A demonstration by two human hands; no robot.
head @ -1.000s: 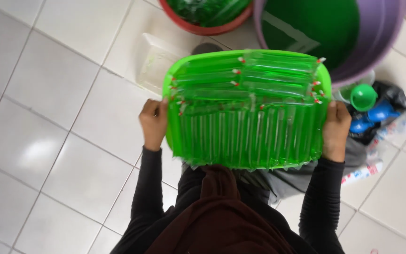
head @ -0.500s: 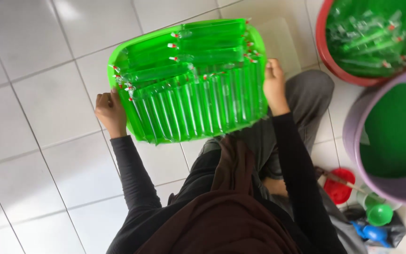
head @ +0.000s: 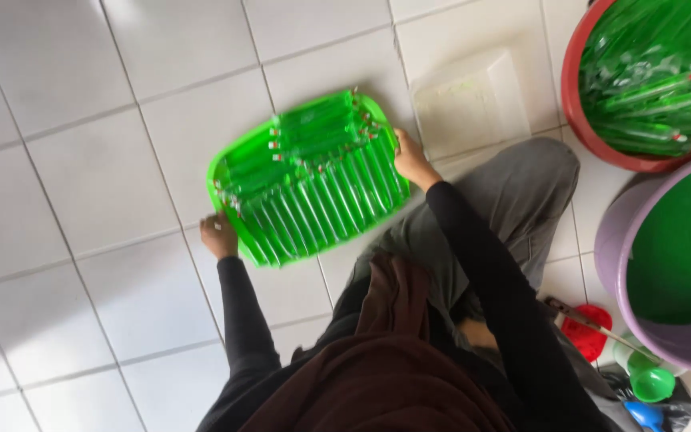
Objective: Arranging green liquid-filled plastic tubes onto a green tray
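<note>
Down on the white floor [head: 105,184] in front of my knees sits the green tray [head: 233,172], one hand at each end to keep it level. My left hand [head: 217,234] and right hand [head: 411,160] both clasp its rim. Rows of slim green-filled packets [head: 313,188] with red-tied tips cover it.

The person wears a snug black top with long sleeves that run right down to the wrists, leaving the left hand [head: 217,234] and right hand [head: 411,159] bare, no rings or watch showing. A dark maroon-brown cloth hangs down the chest at 6 o'clock, folded in soft pleats. Grey trousers, loose and creased, cover the legs toward 3 o'clock.
</note>
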